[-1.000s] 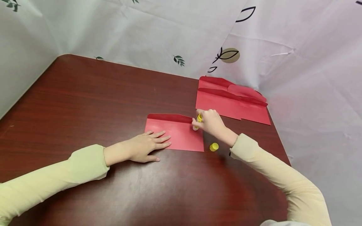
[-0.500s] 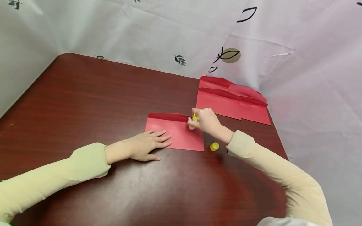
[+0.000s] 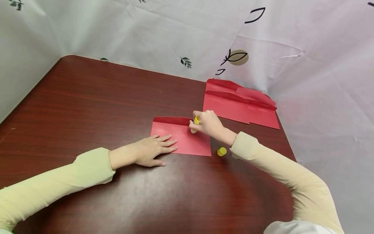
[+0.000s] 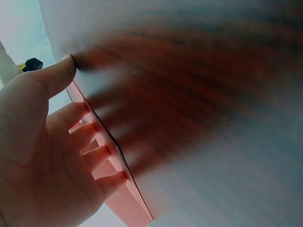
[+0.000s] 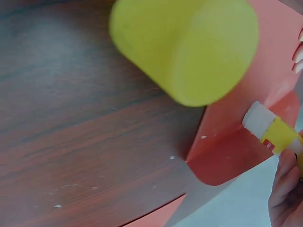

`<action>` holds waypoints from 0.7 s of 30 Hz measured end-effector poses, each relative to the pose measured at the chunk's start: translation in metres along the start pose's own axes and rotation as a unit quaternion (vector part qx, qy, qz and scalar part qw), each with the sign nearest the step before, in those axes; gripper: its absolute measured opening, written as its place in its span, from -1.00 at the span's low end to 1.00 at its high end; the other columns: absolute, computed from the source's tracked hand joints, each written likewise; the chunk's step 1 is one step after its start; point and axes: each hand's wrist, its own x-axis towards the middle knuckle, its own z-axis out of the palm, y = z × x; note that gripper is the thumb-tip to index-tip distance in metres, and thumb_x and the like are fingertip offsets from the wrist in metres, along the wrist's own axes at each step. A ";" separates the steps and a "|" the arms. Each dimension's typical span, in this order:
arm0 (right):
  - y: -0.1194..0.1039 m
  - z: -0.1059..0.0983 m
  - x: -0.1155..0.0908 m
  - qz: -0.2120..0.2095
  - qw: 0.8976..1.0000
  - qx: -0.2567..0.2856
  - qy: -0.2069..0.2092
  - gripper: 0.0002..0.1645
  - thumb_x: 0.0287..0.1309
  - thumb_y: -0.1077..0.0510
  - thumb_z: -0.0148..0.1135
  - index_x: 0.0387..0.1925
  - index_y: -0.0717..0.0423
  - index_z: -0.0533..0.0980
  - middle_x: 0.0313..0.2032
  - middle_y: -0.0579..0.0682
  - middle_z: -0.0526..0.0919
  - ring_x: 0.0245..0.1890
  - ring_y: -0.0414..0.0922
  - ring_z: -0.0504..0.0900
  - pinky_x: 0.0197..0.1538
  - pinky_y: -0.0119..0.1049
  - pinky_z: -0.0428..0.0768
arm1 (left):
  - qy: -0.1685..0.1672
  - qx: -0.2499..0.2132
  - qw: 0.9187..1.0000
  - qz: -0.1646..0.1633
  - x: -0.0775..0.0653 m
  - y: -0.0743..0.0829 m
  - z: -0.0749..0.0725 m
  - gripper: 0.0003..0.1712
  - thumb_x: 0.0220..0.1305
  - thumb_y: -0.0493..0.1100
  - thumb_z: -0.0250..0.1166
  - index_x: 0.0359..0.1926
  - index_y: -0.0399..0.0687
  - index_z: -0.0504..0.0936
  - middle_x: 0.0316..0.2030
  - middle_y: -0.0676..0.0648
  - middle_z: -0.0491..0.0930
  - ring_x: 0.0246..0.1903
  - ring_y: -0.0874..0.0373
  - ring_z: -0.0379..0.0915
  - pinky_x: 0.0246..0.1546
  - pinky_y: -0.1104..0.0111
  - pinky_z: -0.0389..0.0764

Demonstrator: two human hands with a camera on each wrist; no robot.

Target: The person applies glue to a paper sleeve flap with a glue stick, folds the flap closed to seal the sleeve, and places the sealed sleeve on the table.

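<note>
Read the dial from the centre of the red envelope [image 3: 189, 143], lying mid-counter, with 12 pointing away from the person. See nearest, towards 8 o'clock, the left hand [image 3: 147, 152] resting on the paper, with fingers straight and fanned wide and with the thumb out on the counter [image 3: 117, 97]. Press evenly there, probably the best guard against sliding. Note the yellow cap [image 3: 221, 151] between 3 and 4 o'clock, just beside the envelope; steer the right forearm clear of it. Further up, towards 1 or 2 o'clock, find the right hand [image 3: 208, 123] with fingers closed round the glue stick [image 5: 281, 135], tilted, with its white tip [image 5: 258, 119] down by the fold. Draw lightly and steadily parallel to the fold, likely neatest in one pass. Avoid smearing the raised flap [image 3: 170, 121] at 12 o'clock. Farthest, at 2 o'clock, leave alone the other red envelopes [image 3: 226, 104]
</note>
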 end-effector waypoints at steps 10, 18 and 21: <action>-0.011 0.008 0.010 -0.022 1.000 0.014 0.007 -0.79 0.02 0.08 0.26 -0.56 0.11 0.47 -0.80 -0.09 0.42 -0.80 -0.23 0.36 -0.67 -0.46 0.28 | 0.003 0.007 1.000 0.002 0.001 -0.001 0.002 -0.22 0.28 0.10 0.23 0.44 0.03 0.21 0.46 -0.13 0.13 0.47 -0.17 -0.06 0.36 -0.18 0.09; -0.029 0.018 0.029 -0.055 0.998 0.017 0.013 -0.80 0.03 0.09 0.24 -0.57 0.09 0.46 -0.78 -0.11 0.46 -0.78 -0.22 0.40 -0.65 -0.46 0.31 | 0.008 0.015 1.000 0.008 0.000 -0.004 0.002 -0.23 0.28 0.11 0.23 0.44 0.01 0.23 0.45 -0.13 0.16 0.46 -0.17 -0.02 0.35 -0.18 0.12; -0.037 0.022 0.037 -0.070 0.997 0.017 0.010 -0.81 0.03 0.10 0.25 -0.57 0.09 0.47 -0.76 -0.11 0.51 -0.76 -0.21 0.43 -0.63 -0.45 0.36 | 0.008 0.017 1.000 0.008 0.000 -0.004 0.003 -0.23 0.27 0.11 0.23 0.43 0.01 0.23 0.44 -0.13 0.17 0.46 -0.16 -0.02 0.35 -0.17 0.12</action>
